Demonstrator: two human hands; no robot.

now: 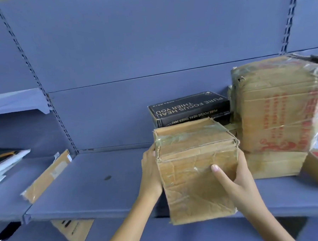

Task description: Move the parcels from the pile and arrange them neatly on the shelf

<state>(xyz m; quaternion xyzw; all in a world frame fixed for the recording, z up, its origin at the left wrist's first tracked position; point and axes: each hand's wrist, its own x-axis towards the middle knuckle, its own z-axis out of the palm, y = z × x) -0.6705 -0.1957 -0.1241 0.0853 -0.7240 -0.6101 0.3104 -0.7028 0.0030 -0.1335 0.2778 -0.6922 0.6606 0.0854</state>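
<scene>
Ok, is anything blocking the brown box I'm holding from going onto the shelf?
Yes, straight back: the black box lies behind the brown box, and the taped parcel stack stands to its right. The bare shelf to its left looks free.

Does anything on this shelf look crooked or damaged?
Yes. The flat brown parcel on the left lies slanted, not square to the shelf. The black box has its lettering upside down, and the held carton is creased and frayed.

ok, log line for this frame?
phase: placing | left hand: holds parcel | right hand: holds parcel | parcel: at shelf front edge, in front of black box
</scene>
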